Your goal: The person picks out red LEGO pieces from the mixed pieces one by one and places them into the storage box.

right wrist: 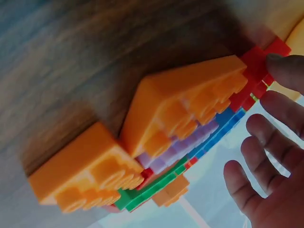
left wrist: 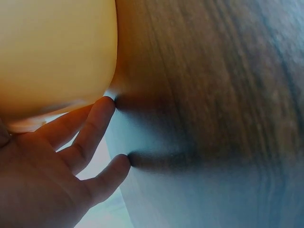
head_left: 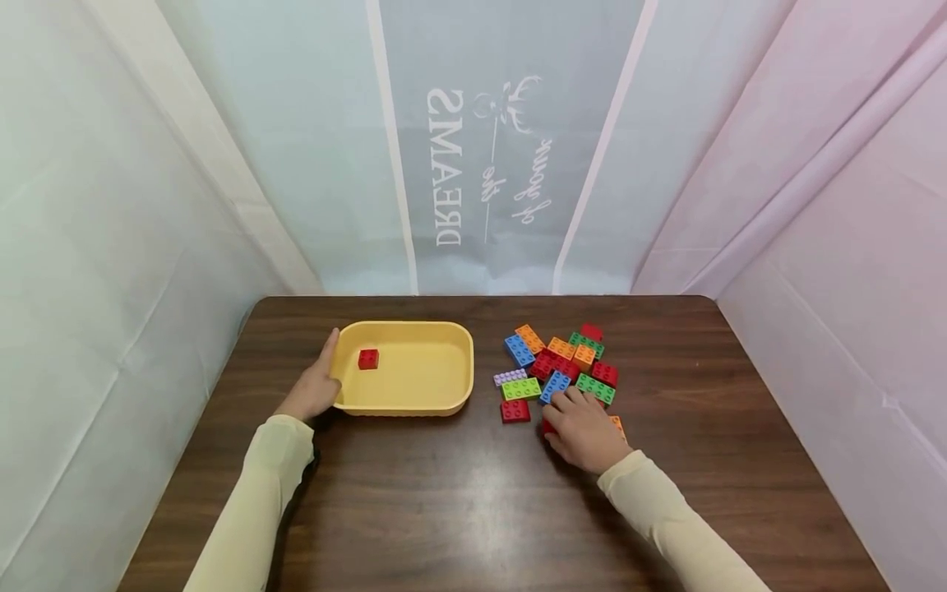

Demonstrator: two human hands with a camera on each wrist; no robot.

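Observation:
At the left end of a shallow yellow tray (head_left: pixel 403 409), my left hand (head_left: pixel 314 390) grips the rim, its thumb over the inner edge. Its other fingers (left wrist: pixel 97 126) lie along the outside, low by the tabletop in the left wrist view. Inside the tray sits one small red brick (head_left: pixel 368 359). My right hand (head_left: pixel 587 429) is over the near edge of a pile of toy bricks, its thumb and index finger apart beside a red brick (right wrist: pixel 254 66). Two orange bricks (right wrist: pixel 190 102) stand close to the right wrist camera, partly hidden by the hand in the head view.
Several bricks lie loosely right of the tray: blue (head_left: pixel 519 350), lime green (head_left: pixel 521 389), purple (head_left: pixel 510 376), green (head_left: pixel 596 388), orange (head_left: pixel 529 338) and red (head_left: pixel 515 411). The dark wooden table (head_left: pixel 459 510) has light cloth (head_left: pixel 340 164) hanging behind it and at both sides.

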